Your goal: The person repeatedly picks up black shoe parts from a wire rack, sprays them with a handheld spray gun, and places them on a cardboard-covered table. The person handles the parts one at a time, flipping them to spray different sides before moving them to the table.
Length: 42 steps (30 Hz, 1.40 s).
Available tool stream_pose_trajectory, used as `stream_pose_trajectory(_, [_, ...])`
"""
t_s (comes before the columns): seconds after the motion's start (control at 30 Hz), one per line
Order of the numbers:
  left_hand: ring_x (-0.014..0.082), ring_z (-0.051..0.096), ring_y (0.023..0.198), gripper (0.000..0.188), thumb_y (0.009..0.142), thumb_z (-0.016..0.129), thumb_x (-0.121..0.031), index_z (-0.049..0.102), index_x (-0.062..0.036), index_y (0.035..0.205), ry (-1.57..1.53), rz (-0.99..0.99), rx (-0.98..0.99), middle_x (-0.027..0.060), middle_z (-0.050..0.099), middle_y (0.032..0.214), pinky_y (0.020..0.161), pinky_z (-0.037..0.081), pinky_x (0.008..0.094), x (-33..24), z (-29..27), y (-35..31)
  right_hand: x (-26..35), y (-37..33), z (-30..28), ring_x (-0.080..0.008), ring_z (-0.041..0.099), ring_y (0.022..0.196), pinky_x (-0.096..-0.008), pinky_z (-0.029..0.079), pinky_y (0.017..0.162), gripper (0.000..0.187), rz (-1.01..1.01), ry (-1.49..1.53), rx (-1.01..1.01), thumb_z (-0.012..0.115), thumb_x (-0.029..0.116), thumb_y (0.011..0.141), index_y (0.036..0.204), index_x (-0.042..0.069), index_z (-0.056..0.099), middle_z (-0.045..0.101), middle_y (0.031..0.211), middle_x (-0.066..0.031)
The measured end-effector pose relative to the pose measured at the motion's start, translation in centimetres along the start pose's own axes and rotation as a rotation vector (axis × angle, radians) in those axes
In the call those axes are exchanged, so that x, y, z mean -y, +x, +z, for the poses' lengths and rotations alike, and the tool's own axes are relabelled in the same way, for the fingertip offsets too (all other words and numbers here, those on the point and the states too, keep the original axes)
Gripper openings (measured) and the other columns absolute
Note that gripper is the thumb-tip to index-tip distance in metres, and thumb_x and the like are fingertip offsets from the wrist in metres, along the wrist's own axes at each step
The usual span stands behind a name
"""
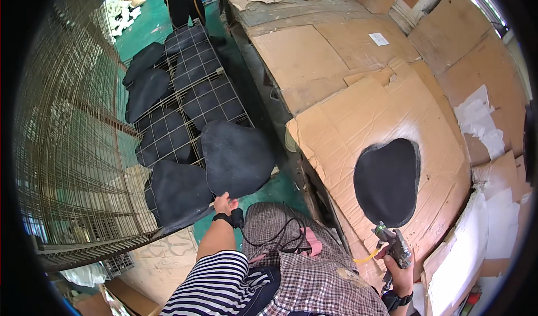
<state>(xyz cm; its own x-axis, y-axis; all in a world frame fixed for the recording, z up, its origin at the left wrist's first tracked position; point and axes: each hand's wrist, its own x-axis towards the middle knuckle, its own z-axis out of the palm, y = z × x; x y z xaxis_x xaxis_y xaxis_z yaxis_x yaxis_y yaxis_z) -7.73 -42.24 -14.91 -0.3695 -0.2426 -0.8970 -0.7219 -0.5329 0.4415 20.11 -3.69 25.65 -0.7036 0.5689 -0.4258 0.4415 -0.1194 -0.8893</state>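
My left hand (225, 204), fingers closed, is at the near edge of a rounded black pad (238, 156) and appears to pinch it; the fingertips are partly hidden. That pad lies on a wire rack (193, 64), overlapping another black pad (180, 191) to its left. In my right hand (400, 274) is a metal spray gun (395, 246) with a yellow hose, its nozzle pointing away from me. Just beyond the nozzle, a single black pad (388, 181) lies flat on a cardboard sheet (330, 131), with dark overspray around its upper edge.
Several more black pads (159, 136) lie on the rack. Stacked wire racks (73, 148) stand at the left. The cardboard-covered bench (300, 52) runs along the right, with upright cardboard (465, 41) behind it. A person (184, 2) stands at the rack's far end.
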Motion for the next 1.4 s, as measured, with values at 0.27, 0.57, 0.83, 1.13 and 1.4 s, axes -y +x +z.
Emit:
stream_pose_trajectory(0.27, [0.0328,0.060,0.061,0.029,0.080,0.058,-0.004,0.045,0.0009,0.106,0.142,-0.017,-0.075,0.0175,0.053,0.093,0.050,0.052,0.0476,0.1,0.6,1.0,-0.8,-1.8,-0.9,-0.0186,0.062,0.080,-0.0324,0.050,0.078,0.054,-0.052,0.087,-0.124,0.068,0.011,0.076,0.124,-0.005,0.048,0.063,0.086,-0.0099])
stream_pose_trajectory(0.57, [0.0295,0.062,0.076,0.027,0.076,0.065,-0.014,0.060,-0.0008,0.099,1.149,0.415,-0.319,0.0160,0.062,0.093,0.062,0.050,0.0396,-3.9,-5.6,-0.6,-2.2,-1.9,-0.5,-0.0191,0.061,0.080,-0.0332,0.049,0.079,0.062,0.024,0.066,-0.091,0.066,0.010,0.077,0.132,-0.005,0.040,0.062,0.086,-0.0097])
stream_pose_trajectory(0.83, [0.0342,0.059,0.102,0.044,0.075,0.067,-0.020,0.056,-0.0056,0.115,1.011,0.313,-0.717,0.0171,0.057,0.116,0.086,0.049,0.0431,-6.1,-7.5,-3.5,-1.1,-0.1,3.0,-0.0186,0.060,0.082,-0.0325,0.048,0.079,0.056,0.017,-0.083,0.062,0.065,0.008,0.079,0.130,-0.003,0.044,0.062,0.089,-0.0091])
stream_pose_trajectory(1.13, [0.0418,0.052,0.110,0.057,0.076,0.052,-0.007,0.043,-0.0051,0.132,0.545,0.403,-1.023,0.0237,0.045,0.128,0.090,0.048,0.0493,-13.9,-24.7,9.0,-1.2,1.3,7.5,-0.0181,0.061,0.082,-0.0314,0.049,0.079,0.053,0.040,-0.127,0.122,0.068,0.009,0.079,0.126,-0.005,0.047,0.062,0.090,-0.0098])
stream_pose_trajectory(1.4, [0.0266,0.058,0.074,0.042,0.074,0.051,0.002,0.050,0.0001,0.116,0.308,0.190,-0.554,0.0147,0.054,0.108,0.051,0.049,0.0383,-16.8,-28.0,10.0,-1.9,3.6,12.9,-0.0141,0.060,0.080,-0.0276,0.050,0.075,0.056,0.066,-0.228,0.268,0.070,0.009,0.078,0.128,-0.001,0.047,0.062,0.088,-0.0061])
